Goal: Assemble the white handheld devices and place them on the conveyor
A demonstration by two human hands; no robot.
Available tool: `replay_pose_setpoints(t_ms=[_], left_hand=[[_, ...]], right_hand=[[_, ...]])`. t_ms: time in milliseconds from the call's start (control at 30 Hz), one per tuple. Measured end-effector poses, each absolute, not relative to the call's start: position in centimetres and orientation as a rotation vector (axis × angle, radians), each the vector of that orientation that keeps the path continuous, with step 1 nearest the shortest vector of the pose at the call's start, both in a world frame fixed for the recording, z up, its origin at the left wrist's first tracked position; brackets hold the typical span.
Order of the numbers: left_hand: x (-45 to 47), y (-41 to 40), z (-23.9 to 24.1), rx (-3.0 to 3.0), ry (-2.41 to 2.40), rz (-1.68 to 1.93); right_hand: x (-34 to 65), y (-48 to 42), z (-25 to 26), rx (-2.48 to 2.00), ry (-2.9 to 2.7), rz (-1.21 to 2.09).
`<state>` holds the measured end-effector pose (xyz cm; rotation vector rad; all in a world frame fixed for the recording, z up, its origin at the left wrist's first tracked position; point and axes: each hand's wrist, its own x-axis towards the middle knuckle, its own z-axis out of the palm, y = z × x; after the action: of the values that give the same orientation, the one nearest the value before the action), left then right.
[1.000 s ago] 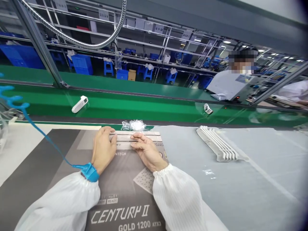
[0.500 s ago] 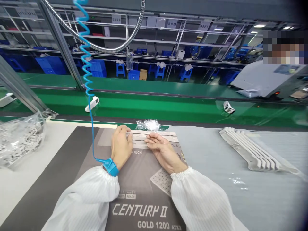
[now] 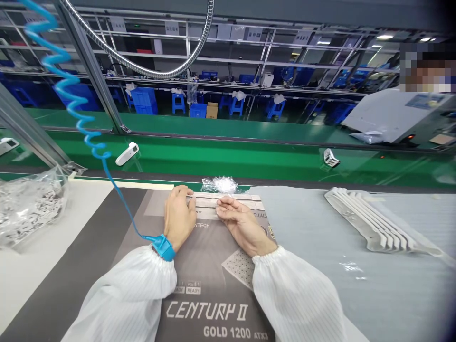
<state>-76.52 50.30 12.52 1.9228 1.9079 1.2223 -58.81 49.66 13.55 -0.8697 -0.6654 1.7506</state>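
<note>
A dark grey printed carton lies flat under both hands, lettered "CENTURY II GOLD 1200". My left hand, with a blue wrist strap, rests at the far part of the carton. Its fingers curve forward, and a gap shows between thumb and forefinger. Facing it from the right, my right hand has thumb and fingers drawn together; whatever they may hold is hidden or too small to name. Pale strips with dark lines lie between the fingertips. Just beyond sits a crumpled clear plastic bag.
A clear bag of small grey pieces lies at left. Nested pale, folded pieces lie on the grey sheet at right. A blue coiled cord runs to the wrist strap. White devices sit on the green conveyor.
The coiled cord has swung left. The white devices on the green conveyor have shifted left. My right fingertips have moved very slightly; my left hand stays put.
</note>
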Motion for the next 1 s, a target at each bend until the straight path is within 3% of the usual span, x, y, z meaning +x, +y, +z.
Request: replay_pose_setpoints(t_ms=[1000], left_hand=[[-76.99,50.18,13.11,2.048,1.891,1.37]], right_hand=[[-59.0,49.85,12.99,-0.83,-0.663,1.75]])
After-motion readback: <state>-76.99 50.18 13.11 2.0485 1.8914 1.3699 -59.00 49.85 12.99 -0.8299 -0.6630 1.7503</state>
